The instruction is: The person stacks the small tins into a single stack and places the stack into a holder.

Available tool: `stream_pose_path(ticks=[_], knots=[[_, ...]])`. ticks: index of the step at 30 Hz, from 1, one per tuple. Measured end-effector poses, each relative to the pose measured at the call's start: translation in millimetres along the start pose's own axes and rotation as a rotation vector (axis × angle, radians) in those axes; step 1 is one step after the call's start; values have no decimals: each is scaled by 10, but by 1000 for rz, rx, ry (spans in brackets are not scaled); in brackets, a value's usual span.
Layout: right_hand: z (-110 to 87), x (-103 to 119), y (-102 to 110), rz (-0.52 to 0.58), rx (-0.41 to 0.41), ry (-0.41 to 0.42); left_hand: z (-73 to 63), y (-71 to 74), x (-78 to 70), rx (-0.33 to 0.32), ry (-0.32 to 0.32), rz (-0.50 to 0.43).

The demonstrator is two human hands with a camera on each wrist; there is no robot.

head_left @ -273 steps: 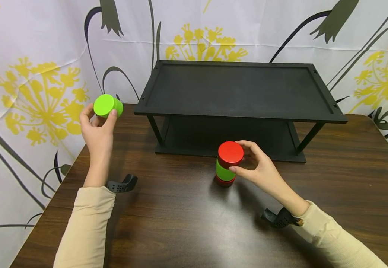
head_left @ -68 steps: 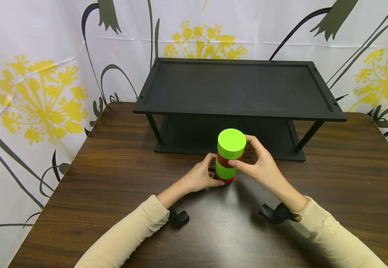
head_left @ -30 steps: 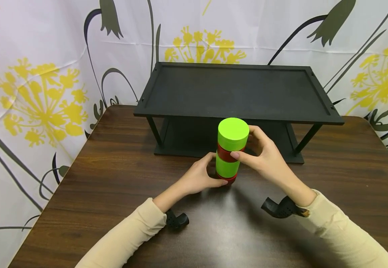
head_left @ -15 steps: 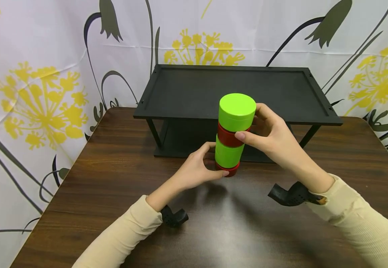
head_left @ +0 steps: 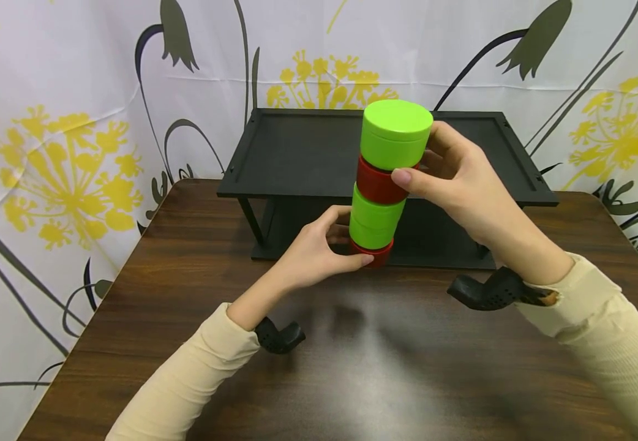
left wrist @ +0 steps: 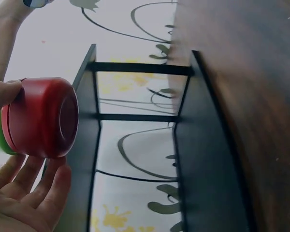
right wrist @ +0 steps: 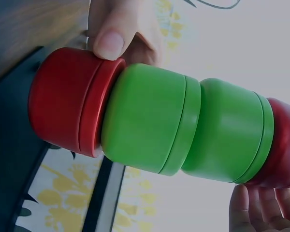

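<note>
In the head view a column of round lidded jars hangs above the table, leaning slightly. A green jar (head_left: 396, 141) tops it, a red jar (head_left: 375, 184) sits beneath, then a green section (head_left: 375, 223), and a red jar (head_left: 384, 251) at the bottom. The right wrist view shows that section as two green jars (right wrist: 147, 118). My left hand (head_left: 313, 254) grips the bottom red jar, thumb in front, fingers behind. The left wrist view shows this jar's base (left wrist: 48, 116). My right hand (head_left: 473, 190) pinches the upper red jar; its fingers are partly hidden behind.
A black two-tier shelf (head_left: 308, 153) stands behind the jars, its upper board level with the column's middle. Its lower board (head_left: 291, 248) is partly hidden by my hands. The brown wooden table (head_left: 187, 269) extends around it. A flower-patterned curtain (head_left: 87, 73) hangs behind.
Earlier my left hand brought a green jar, now atop the column; it then took hold of the bottom red jar. Over the last second both hands have raised the whole column off the table.
</note>
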State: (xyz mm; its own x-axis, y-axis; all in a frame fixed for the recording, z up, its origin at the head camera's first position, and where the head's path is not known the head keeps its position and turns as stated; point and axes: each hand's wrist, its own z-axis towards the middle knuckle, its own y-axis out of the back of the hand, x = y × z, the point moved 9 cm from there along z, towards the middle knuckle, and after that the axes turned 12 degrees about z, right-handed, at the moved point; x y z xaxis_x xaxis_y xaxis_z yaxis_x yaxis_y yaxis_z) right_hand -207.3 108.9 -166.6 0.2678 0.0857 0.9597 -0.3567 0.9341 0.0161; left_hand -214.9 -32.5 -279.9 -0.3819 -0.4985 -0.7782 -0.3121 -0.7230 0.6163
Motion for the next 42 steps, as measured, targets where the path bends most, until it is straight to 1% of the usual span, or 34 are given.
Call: stream_pose_path(ticks=[4, 8, 10, 15, 18, 24, 29, 35, 42], knots=[[54, 70, 34, -27, -18, -12, 60, 78, -71, -10, -25, 9], [120, 130, 70, 7, -32, -6, 118, 143, -134, -9, -42, 14], [155, 152, 81, 44, -35, -2, 151, 172, -147, -5, -36, 14], [250, 197, 98, 53, -41, -5, 244, 222, -151, 11, -12, -6], [315, 219, 104, 83, -26, 3, 292, 244, -161, 19, -10, -16], [446, 261, 150, 144, -22, 36, 380, 305, -207, 17, -19, -44], [535, 293, 192, 187, -25, 69, 448, 353, -219, 18, -4, -67], [630, 344, 222, 197, -34, 103, 531, 429, -233, 9, 4, -44], [724, 337, 245, 200, -27, 97, 648, 494, -207, -4, 16, -13]])
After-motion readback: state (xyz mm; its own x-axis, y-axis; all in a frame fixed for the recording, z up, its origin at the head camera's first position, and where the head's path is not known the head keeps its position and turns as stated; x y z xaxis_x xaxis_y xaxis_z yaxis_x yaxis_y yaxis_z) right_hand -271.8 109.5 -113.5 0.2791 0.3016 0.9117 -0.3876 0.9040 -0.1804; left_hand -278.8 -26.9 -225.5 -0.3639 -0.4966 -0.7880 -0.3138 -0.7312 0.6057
